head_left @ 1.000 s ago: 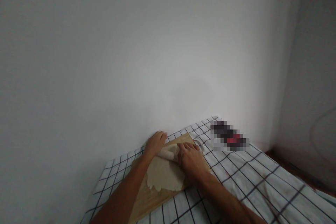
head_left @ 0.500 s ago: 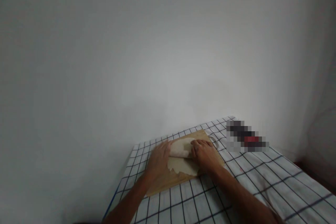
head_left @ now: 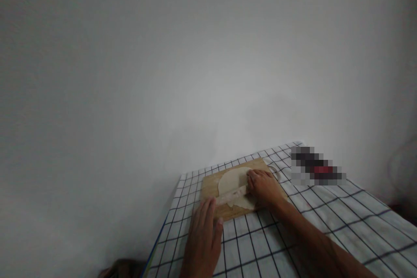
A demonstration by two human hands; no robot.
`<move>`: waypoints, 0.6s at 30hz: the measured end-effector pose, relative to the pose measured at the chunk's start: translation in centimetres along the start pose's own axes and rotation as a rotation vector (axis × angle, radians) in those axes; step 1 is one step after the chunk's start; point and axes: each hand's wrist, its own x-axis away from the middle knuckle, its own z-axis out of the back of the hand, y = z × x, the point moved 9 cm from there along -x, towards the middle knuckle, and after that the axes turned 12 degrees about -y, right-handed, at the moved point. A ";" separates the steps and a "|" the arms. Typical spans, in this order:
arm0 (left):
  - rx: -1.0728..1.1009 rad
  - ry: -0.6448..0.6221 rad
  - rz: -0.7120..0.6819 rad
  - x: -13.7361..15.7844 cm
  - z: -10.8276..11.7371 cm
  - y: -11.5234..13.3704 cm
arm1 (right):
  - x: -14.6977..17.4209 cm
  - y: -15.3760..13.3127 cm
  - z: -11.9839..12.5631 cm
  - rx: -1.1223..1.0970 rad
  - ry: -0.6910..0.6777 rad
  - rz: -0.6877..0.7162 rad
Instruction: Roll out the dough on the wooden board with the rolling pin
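Note:
A thin sheet of dough [head_left: 233, 179] lies spread on a wooden board [head_left: 208, 184]. Across its nearer part runs a pale, slightly blurred rolling pin [head_left: 230, 196], and a ragged edge of dough shows on the near side of it. My right hand [head_left: 263, 186] is closed around the pin's right end, which its fingers hide. My left hand [head_left: 204, 228] reaches in from the front with its fingers stretched out and thumb apart. Its fingertips are at the pin's left end; whether they press on it is hard to see.
A white cloth with dark grid lines [head_left: 247, 243] covers the table. Behind the board's right corner is a ring-shaped pale item [head_left: 275, 173]. Further right lies a pixelated dark and red thing [head_left: 317, 166]. A plain wall [head_left: 208, 74] rises behind the table.
My left hand has come back toward me and straightened its fingers. The rolled dough near the hands now lies flatter, with the pin visible nearer me. The view has shifted slightly left.

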 end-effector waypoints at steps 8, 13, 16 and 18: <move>-0.052 -0.106 -0.039 -7.8 -2.8 -2.4 | -0.1 -0.3 0.2 -0.021 -0.012 0.000; -0.001 -0.248 -0.039 -15.5 -4.1 -2.2 | 0.0 -0.8 0.0 -0.054 0.011 0.001; 0.027 -0.325 -0.108 -19.5 -5.0 -0.8 | 0.0 -0.8 0.3 -0.053 0.028 -0.015; 0.035 -0.347 -0.169 -21.7 -5.6 0.4 | 0.0 -0.6 0.7 -0.038 0.036 -0.033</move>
